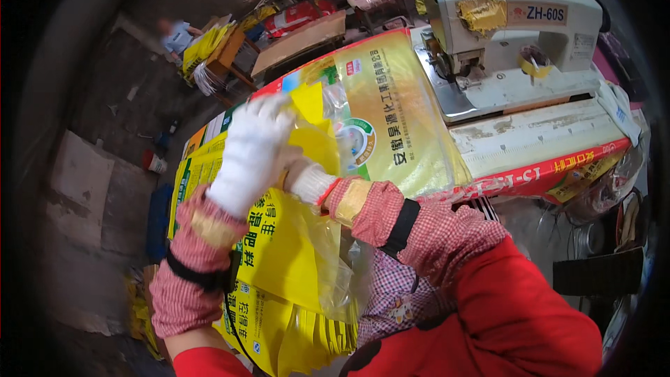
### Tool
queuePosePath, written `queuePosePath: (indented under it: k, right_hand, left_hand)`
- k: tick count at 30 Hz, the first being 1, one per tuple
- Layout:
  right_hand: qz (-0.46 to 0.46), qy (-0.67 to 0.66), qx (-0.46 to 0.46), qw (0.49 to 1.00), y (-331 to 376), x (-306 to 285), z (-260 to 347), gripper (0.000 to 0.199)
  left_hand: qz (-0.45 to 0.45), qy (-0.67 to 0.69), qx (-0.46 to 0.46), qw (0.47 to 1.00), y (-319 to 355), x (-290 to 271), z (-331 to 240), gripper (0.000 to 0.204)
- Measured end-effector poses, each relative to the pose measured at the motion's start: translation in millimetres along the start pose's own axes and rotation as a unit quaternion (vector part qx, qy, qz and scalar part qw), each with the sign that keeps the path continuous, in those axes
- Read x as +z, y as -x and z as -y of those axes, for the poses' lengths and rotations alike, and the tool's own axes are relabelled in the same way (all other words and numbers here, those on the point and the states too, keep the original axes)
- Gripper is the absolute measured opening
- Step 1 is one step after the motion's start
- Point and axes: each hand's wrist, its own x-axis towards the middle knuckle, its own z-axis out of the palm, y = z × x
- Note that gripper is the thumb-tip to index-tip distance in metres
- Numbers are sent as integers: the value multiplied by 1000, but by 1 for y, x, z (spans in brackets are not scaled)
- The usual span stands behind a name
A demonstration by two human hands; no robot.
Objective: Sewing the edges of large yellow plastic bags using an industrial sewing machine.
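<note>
Both close together | left hand (pixel 258 132) raised, curled above yellow sacks (pixel 289 244) | right hand (pixel 308 180) part-hidden | grips: can't tell

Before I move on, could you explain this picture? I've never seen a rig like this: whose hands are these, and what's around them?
There is no robot arm here. A fisheye camera on a person's head looks down, so edges bend and the forearms enter from below. The left hand and right hand wear white gloves and are close together, the left partly covering the right. Whether they grip anything is hidden. Yellow printed bags spread around and below them. To the right lies printed plastic sheeting, and beyond it stands a white sewing machine. Another person is in the background.
</note>
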Motion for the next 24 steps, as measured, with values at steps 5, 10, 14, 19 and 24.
queuePosePath:
  k: [5,10,14,19,24]
  right_hand:
    - [252,48,-28,966,31,-24,40,64]
    - [291,87,26,952,51,-26,27,78]
    - [221,-59,3,973,44,-14,-4,73]
    - [302,22,87,949,35,-10,5,63]
    - [207,90,-343,912,78,60,-28,25]
  left_hand:
    - [157,-83,64,982,-5,44,2,20]
    - [261,108,-127,951,16,49,6,17]
    - [120,8,-135,983,-6,29,39,22]
    - [214,-161,-119,956,-28,19,77,15]
    - [28,-443,81,893,-125,-11,70,12]
